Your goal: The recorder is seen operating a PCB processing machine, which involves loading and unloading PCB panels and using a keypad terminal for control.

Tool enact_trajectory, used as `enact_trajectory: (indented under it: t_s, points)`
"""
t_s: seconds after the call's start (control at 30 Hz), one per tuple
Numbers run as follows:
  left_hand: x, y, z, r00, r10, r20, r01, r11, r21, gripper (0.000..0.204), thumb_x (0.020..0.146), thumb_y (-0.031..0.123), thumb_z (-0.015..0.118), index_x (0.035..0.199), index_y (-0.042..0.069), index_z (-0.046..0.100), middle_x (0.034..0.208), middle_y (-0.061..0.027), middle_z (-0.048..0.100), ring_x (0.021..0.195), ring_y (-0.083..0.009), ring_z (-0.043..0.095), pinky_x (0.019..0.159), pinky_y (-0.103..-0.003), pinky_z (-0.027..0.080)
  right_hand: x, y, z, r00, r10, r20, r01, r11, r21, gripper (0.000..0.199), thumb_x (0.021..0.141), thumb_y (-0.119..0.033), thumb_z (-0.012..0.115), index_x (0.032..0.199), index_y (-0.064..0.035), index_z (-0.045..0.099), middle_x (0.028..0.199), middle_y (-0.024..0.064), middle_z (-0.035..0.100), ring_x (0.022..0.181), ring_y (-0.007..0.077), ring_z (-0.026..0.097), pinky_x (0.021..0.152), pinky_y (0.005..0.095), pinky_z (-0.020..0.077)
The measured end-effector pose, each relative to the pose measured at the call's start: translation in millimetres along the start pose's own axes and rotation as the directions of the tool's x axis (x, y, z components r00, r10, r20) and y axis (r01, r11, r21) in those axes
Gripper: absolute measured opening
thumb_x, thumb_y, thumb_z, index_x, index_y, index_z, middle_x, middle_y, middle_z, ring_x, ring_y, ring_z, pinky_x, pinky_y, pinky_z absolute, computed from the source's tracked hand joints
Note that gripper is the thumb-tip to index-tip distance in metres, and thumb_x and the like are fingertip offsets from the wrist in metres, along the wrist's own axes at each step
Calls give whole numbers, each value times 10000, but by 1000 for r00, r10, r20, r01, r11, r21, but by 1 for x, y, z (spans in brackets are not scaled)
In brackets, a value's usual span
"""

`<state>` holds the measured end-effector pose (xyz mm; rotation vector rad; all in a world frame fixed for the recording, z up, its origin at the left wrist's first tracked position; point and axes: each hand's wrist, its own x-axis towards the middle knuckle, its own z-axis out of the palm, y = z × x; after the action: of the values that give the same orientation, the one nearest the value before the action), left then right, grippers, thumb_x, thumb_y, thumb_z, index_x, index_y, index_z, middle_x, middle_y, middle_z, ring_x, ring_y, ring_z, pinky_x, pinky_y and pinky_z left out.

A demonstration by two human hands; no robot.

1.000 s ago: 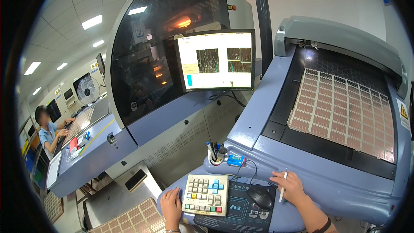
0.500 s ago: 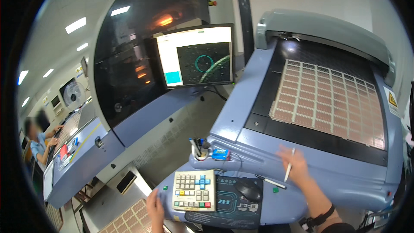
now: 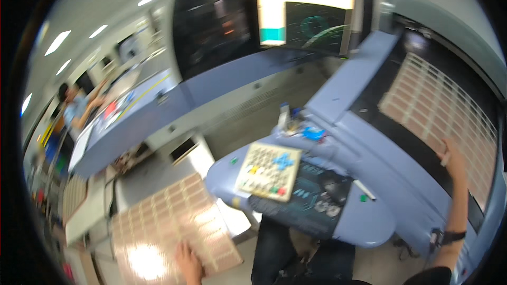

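Observation:
My left hand [image 3: 188,262] lies on the near edge of a copper-coloured gridded panel sheet [image 3: 169,221] that rests low at the left on a cart; blur hides whether it grips the sheet. My right hand [image 3: 453,159] is stretched far to the right over the machine's dark bed [image 3: 406,148], close to a similar gridded panel [image 3: 443,111] lying there. It seems to pinch a thin white pen [image 3: 444,159]. A dark band sits on that wrist.
A cream keypad [image 3: 269,171] and a dark control mat with a mouse [image 3: 331,189] sit on the rounded blue console [image 3: 364,221]. A lit monitor [image 3: 303,18] stands behind. A pen cup [image 3: 285,117] is nearby. Another person [image 3: 74,108] works at a long bench far left.
My left hand left the keypad and dropped to the panel sheet at lower left. My right hand rose from the mouse area onto the machine bed. The view tilted down and left.

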<state>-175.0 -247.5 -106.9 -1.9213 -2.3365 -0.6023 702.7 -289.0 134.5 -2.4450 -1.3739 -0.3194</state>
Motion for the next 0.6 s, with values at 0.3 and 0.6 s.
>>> enact_trajectory:
  t_s: [0.3,0.6]
  points:
    - [-83,-33,-27,744,-475,-469,509,859,-63,560,894,245,693,1355,-14,507,1407,-263,483,1298,-434,436,1098,-518,331,56,97,39,917,-399,1,348,798,-492,603,950,26,506,1516,-100,341,1363,219,567,1167,382,600,862,444,550]
    - [-73,-35,-11,300,-947,116,295,-24,-955,446,924,218,742,1049,66,343,1026,-137,491,819,-175,591,678,-335,586,73,54,-26,996,-92,-7,62,718,-694,598,989,-86,512,1539,-88,278,1416,162,515,1251,322,547,992,388,496]
